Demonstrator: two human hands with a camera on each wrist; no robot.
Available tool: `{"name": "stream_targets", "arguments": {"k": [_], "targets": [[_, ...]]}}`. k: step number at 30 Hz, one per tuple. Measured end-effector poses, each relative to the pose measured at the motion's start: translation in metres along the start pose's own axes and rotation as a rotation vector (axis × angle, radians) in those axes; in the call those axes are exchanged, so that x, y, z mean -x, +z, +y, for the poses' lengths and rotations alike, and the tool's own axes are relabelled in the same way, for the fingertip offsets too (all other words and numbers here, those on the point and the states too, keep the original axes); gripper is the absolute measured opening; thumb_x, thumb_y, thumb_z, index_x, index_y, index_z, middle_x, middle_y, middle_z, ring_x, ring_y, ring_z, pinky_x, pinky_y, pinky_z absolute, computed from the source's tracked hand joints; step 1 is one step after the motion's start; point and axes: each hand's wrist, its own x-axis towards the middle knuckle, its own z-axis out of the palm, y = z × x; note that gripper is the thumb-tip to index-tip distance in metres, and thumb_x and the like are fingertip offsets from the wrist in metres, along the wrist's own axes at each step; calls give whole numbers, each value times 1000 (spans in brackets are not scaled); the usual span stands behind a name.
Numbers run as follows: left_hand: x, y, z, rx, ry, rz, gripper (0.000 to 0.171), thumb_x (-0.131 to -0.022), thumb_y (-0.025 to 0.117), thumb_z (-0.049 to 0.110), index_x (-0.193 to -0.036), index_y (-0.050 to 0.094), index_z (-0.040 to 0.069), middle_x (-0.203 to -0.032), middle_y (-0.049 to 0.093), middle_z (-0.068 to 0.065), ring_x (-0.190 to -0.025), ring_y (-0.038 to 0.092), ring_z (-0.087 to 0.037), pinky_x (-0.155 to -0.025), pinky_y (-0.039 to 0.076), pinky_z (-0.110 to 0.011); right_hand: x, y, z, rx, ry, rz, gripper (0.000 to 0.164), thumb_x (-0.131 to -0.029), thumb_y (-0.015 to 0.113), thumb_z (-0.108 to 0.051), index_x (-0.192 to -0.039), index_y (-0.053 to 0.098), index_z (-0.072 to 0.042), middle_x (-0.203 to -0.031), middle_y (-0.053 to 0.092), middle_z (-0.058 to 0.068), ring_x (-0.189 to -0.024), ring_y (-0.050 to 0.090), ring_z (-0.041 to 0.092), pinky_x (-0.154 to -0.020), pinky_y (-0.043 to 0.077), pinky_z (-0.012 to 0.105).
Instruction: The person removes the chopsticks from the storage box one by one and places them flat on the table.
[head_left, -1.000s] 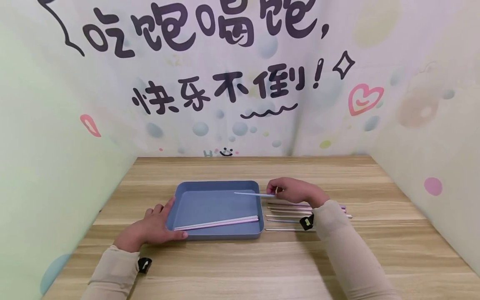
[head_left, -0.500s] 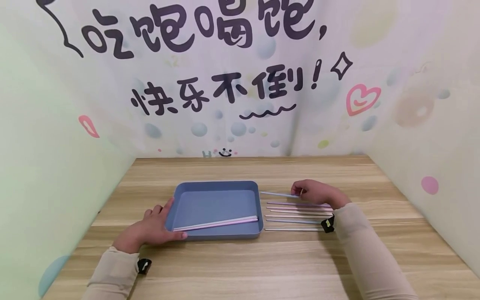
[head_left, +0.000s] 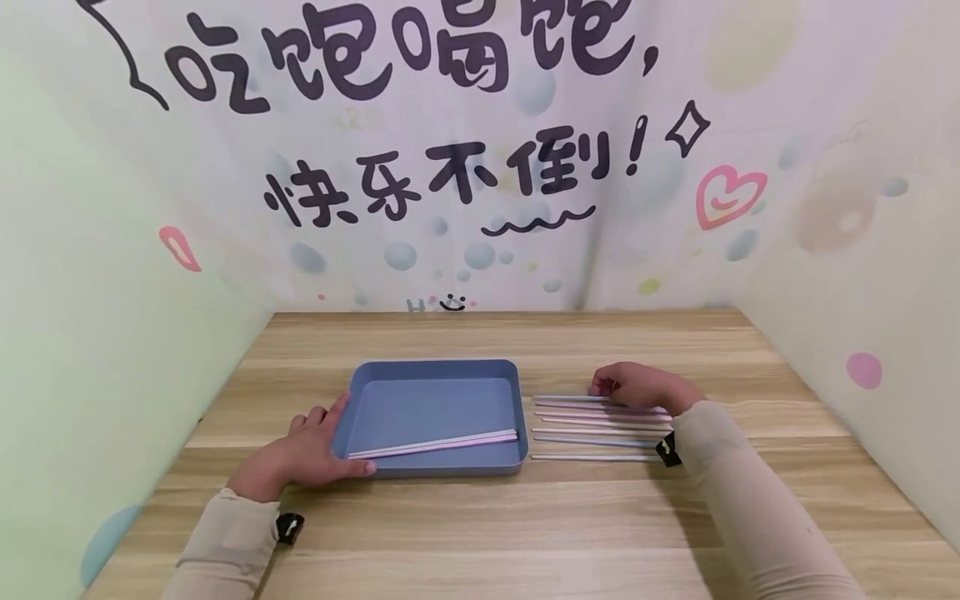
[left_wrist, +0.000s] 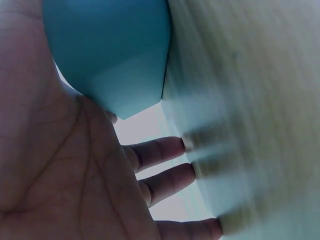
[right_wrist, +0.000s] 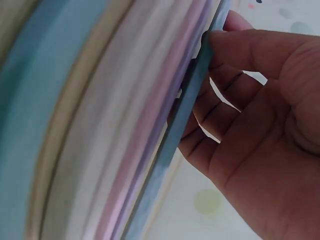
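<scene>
My left hand (head_left: pixel 303 454) lies against the near-left corner of a shallow blue tray (head_left: pixel 435 472), thumb along its front side. In the left wrist view its other fingers (left_wrist: pixel 160 152) stretch down to the tabletop beside the tray wall (left_wrist: pixel 107 55). To the right of the tray, my right hand (head_left: pixel 637 386) pinches a thin light-blue stick (head_left: pixel 558 397) between thumb and fingers, low over the table. In the right wrist view this blue stick (right_wrist: pixel 167 150) runs alongside a purple stick (right_wrist: pixel 145 160) and a pink one (right_wrist: pixel 132 165). Several pale sticks (head_left: pixel 435 444) lie together inside the tray.
Several pastel sticks lie in a row right of the tray, among them another blue stick (head_left: pixel 588 442) and a whitish stick (head_left: pixel 588 457) nearest the front. The wooden table (head_left: pixel 480 533) meets a printed back wall (head_left: pixel 480 275) and pale side walls.
My right hand has carried the blue stick rightward from over the tray and down to the far side of the row of sticks. My left hand has stayed at the tray corner.
</scene>
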Motion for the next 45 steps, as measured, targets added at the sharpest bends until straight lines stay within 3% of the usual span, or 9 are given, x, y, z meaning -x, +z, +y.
{"name": "stream_targets", "arguments": {"k": [17, 25, 34, 45], "targets": [[1, 0, 1, 1, 2, 3, 125, -75, 73, 68, -156, 8, -2, -138, 32, -37, -117, 33, -52, -90, 41, -63, -1, 3, 3, -4, -13, 15, 27, -83, 49, 16, -92, 64, -4, -80, 54, 2, -76, 48, 15, -71, 40, 32], [0, 0, 1, 4, 10, -1, 125, -76, 73, 67, -156, 7, -2, -137, 34, -36, -117, 35, -52, -92, 40, -63, -2, -2, -5, 30, 17, 42, 24, -88, 51, 12, -93, 65, -6, -82, 56, 1, -78, 50, 16, -72, 42, 35], [1, 0, -1, 3, 10, 3, 125, -75, 74, 67, -156, 7, -2, -135, 36, -36, -117, 36, -52, -92, 40, -62, -24, -5, -51, 62, -63, 66, 18, -92, 56, 5, -102, 67, -5, -94, 64, 8, -84, 54, 18, -77, 46, 38], [0, 1, -2, 7, 3, 6, 127, -74, 74, 68, -156, 7, -1, -135, 36, -34, -115, 35, -50, -91, 41, -60, -61, 3, -116, 91, -205, 41, 16, -91, 60, 2, -100, 67, -8, -87, 60, -3, -80, 54, 14, -75, 46, 33]]}}
